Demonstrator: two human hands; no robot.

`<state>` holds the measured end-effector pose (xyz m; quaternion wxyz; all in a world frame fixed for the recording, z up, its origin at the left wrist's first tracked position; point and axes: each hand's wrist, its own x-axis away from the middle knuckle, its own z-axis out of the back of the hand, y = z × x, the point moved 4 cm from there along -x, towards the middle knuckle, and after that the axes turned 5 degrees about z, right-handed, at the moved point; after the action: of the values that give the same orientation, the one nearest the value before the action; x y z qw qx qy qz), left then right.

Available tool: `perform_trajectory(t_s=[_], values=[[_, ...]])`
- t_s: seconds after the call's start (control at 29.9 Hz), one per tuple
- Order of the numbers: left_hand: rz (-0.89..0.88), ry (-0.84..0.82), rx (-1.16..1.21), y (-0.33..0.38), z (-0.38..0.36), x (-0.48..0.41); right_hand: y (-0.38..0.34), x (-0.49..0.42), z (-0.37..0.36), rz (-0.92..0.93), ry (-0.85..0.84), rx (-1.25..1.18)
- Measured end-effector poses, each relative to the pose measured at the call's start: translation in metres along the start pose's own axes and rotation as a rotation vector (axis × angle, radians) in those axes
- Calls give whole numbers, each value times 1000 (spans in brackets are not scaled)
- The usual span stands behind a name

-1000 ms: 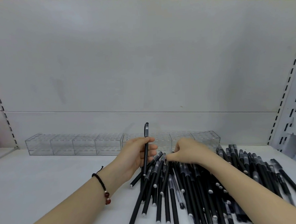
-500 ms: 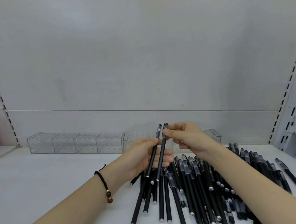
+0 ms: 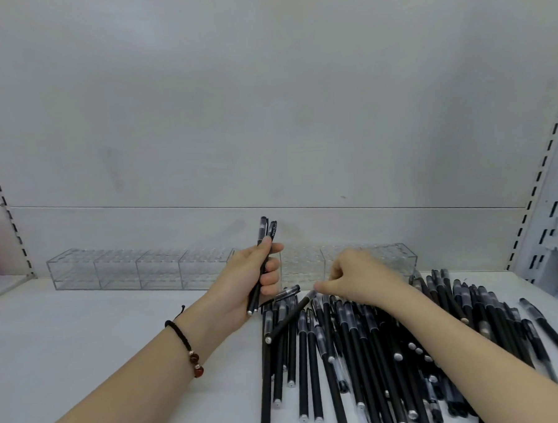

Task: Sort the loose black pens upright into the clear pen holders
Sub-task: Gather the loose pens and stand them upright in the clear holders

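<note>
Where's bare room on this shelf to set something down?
Bare shelf lies left of the left hand, which grips two pens, in front of the clear pen holders. Rightward the loose black pens crowd it, under the right hand.

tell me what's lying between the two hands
Head view: between the left hand, gripping two pens, and the right hand lie cap ends of loose pens on the shelf; the clear pen holders stand behind the gap.

The pens [image 3: 362, 352] had matt black barrels with silvery end plugs. The pen holders [image 3: 119, 268] at centre left looked like clear glossy plastic; the shelf [image 3: 83, 334] was matt white.
</note>
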<state>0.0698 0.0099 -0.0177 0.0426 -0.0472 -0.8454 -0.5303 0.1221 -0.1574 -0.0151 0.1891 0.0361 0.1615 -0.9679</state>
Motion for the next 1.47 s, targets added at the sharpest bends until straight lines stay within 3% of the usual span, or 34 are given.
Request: perform_trajectory(t_s=[0.17,0.27,0.37,0.64,0.84,1.0,1.14,1.27,1.47], values=[[-36,53,-75,1,5,-2,-2,5,2,-33,-51,123],[-21,42,-89,-2,3,-1,0,4,2,-59,-112,51],[-30,42,-127,-4,1,-2,-2,3,1,-72,-112,-143],[-4,-18,-113,-4,-4,3,-9,5,13,-114,-24,-992],[39,-123,-212,-8,-11,8,-20,4,17,-91,9,-1214],[20,-96,-152,0,-10,8,-37,-3,24,-22,22,-1171],[13,-36,-50,10,1,7,-41,-3,32,170,-6,-759],[34,-4,-16,9,9,5,-20,7,32,255,-257,-250],[71,-38,-94,-2,-2,8,6,14,26,178,-445,-76]])
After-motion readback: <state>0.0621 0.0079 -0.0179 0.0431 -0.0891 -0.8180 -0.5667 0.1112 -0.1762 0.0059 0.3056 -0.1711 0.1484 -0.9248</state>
